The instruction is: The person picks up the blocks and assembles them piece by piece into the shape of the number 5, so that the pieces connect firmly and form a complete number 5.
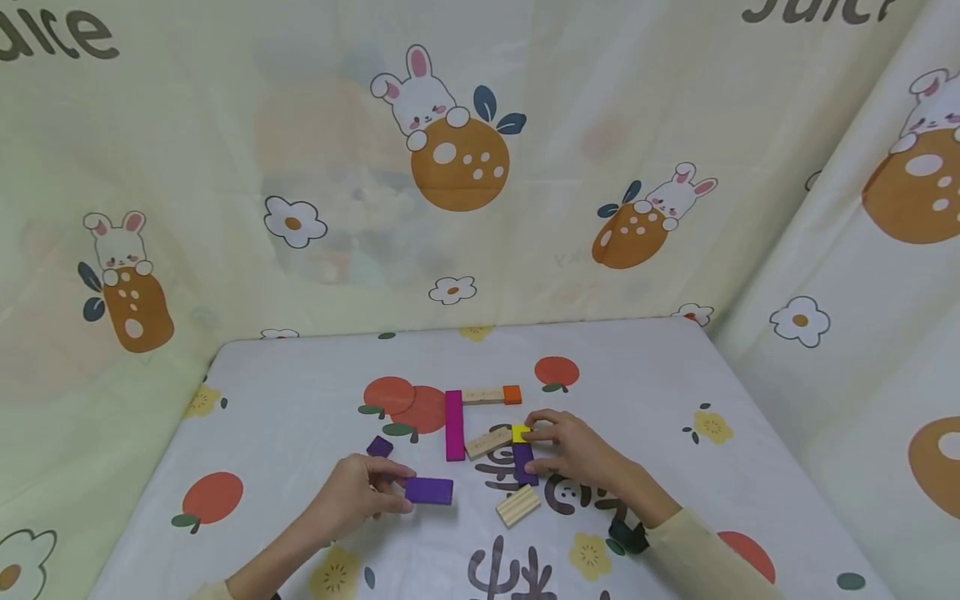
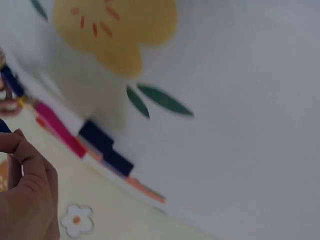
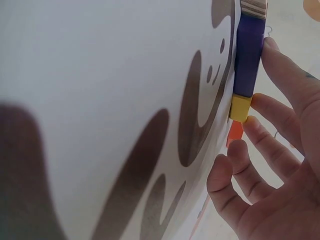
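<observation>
My left hand (image 1: 348, 496) pinches a purple block (image 1: 430, 492) by its left end, fingertips on top and thumb below. My right hand (image 1: 581, 450) touches a small yellow block (image 1: 519, 433) and the upright-lying purple block (image 1: 524, 465) that adjoins it. In the right wrist view the thumb (image 3: 272, 52) rests against the purple block (image 3: 248, 57) and two fingertips are at the yellow block (image 3: 240, 108); the other fingers are loosely bent. A slanted wooden block (image 1: 487, 443) runs from near the yellow one toward a long magenta block (image 1: 454, 425).
Beyond these, a wooden block (image 1: 482, 396) and an orange block (image 1: 512, 394) extend rightward from the magenta one's top. A ridged wooden block (image 1: 518, 506) lies nearer. Behind my left hand is a dark purple piece (image 1: 380, 447), partly hidden. A printed cloth covers the table (image 1: 285, 400).
</observation>
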Demonstrator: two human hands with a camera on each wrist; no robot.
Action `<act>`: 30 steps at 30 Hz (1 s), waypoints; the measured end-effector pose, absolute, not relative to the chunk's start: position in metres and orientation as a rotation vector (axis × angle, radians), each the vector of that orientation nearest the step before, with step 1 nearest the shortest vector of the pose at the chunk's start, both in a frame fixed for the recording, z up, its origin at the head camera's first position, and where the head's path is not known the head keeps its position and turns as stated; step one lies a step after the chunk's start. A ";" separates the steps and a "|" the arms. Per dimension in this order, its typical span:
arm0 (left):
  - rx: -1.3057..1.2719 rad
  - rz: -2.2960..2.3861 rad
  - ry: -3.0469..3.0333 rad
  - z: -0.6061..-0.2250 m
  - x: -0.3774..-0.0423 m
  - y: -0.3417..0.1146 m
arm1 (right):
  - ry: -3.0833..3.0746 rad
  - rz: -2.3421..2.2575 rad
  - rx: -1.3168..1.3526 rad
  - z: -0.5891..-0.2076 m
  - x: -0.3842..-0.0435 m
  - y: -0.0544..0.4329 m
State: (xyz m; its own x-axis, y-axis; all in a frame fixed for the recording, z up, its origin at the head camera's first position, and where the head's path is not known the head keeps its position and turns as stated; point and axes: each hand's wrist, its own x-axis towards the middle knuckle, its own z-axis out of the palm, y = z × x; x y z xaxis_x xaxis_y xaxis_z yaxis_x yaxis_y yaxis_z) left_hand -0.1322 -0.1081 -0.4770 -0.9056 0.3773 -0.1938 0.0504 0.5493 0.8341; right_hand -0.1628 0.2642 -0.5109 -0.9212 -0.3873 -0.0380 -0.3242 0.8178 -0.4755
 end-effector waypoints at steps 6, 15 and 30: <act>0.414 1.123 2.454 -0.497 -0.121 -0.096 | 2.865 -0.716 -0.540 -0.513 -0.163 0.264; 0.352 1.101 2.462 -0.505 -0.113 -0.087 | 2.875 -0.713 -0.570 -0.512 -0.162 0.264; 0.375 1.216 2.385 -0.508 -0.114 -0.086 | 2.868 -0.724 -0.561 -0.511 -0.162 0.265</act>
State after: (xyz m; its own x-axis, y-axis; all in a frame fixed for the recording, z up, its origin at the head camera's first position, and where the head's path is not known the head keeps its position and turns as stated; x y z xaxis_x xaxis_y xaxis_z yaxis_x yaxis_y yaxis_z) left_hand -0.1143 -0.0862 -0.5083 -0.8689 0.4238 -0.2556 0.0422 0.5781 0.8149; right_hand -0.1621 0.2650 -0.5106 -0.9222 -0.3850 -0.0350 -0.3222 0.8155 -0.4808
